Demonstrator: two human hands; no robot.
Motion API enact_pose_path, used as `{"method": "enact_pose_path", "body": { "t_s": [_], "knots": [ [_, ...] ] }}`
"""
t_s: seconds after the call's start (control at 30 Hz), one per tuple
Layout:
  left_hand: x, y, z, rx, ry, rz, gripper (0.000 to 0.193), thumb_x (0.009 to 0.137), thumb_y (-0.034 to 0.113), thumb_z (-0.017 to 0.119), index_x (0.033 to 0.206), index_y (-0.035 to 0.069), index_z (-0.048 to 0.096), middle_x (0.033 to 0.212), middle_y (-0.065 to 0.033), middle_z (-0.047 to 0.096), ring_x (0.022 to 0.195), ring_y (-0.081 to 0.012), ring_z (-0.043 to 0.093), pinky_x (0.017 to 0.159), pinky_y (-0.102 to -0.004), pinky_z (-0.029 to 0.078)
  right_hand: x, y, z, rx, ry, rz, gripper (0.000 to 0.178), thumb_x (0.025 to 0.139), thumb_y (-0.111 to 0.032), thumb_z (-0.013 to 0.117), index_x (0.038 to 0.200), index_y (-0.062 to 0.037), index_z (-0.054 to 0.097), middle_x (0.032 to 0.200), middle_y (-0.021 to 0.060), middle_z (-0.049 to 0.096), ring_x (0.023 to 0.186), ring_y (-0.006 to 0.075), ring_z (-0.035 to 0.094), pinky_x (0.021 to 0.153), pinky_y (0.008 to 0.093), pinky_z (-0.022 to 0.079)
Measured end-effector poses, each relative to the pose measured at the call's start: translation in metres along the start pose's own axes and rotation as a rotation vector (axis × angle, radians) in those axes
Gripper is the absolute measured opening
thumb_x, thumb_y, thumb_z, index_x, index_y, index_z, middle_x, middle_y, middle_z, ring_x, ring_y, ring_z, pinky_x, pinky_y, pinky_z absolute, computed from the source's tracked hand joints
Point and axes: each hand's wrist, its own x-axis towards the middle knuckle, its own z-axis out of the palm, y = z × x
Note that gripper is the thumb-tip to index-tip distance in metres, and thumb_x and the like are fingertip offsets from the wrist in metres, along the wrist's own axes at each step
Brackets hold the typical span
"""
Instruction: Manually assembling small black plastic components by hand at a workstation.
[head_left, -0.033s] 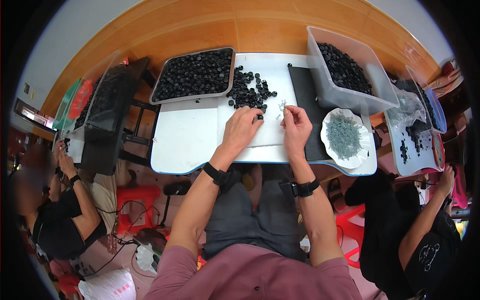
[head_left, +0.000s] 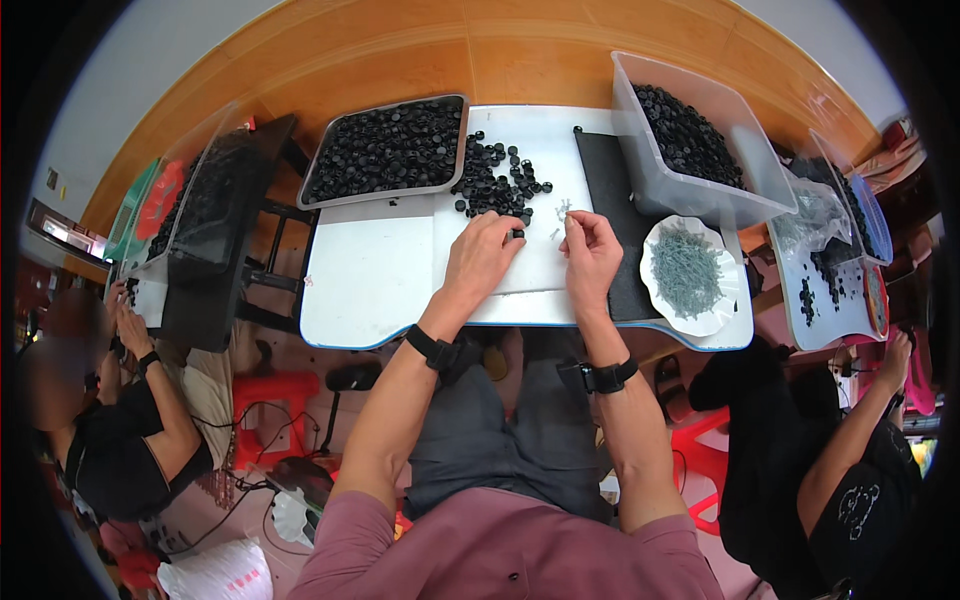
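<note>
My left hand (head_left: 482, 252) is closed, its thumb and fingers pinching a small round black cap (head_left: 517, 234) just above the white table (head_left: 370, 270). Beyond its fingertips lies a loose heap of similar black caps (head_left: 495, 180). My right hand (head_left: 592, 258) is closed in a pinch to the right of it, thumb against forefinger. Whatever sits between those fingertips is too small to make out. Beside them, a few thin silvery pins or screws (head_left: 563, 211) lie on the table. Many more grey ones (head_left: 686, 270) fill a white scalloped plate (head_left: 733, 278) right of my right hand.
A metal tray (head_left: 465, 145) of black caps stands back left. A clear plastic bin (head_left: 690, 195) of black parts stands back right, over a black mat (head_left: 603, 180). Co-workers sit at both sides, a hand (head_left: 133, 328) at left and a forearm (head_left: 850, 420) at right.
</note>
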Motion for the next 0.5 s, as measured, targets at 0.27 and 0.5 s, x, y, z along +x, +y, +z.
{"method": "enact_pose_path", "body": {
  "t_s": [0.27,0.5],
  "knots": [
    [-0.009,-0.011,-0.004,-0.189,0.090,-0.087,0.021,0.088,0.008,0.076,0.108,0.005,0.075,0.089,-0.0071,0.073,0.072,-0.0156,0.065,0.067,-0.0293,0.053,0.001,-0.006,0.010,-0.238,-0.118,-0.025,0.009,0.092,-0.005,0.072,0.098,0.0020,0.073,0.083,0.0043,0.069,0.064,0.0080,0.059,0.060,0.0245,0.049],
    [-0.014,-0.014,-0.004,-0.424,0.092,-0.213,0.023,0.092,0.008,0.074,0.115,0.004,0.076,0.094,-0.0041,0.078,0.073,-0.0073,0.065,0.068,-0.0243,0.053,-0.003,-0.015,0.014,-0.442,-0.343,-0.152,0.011,0.089,-0.006,0.073,0.099,-0.0004,0.076,0.088,0.0105,0.072,0.064,0.0156,0.063,0.061,0.0298,0.050]
  ]
}}
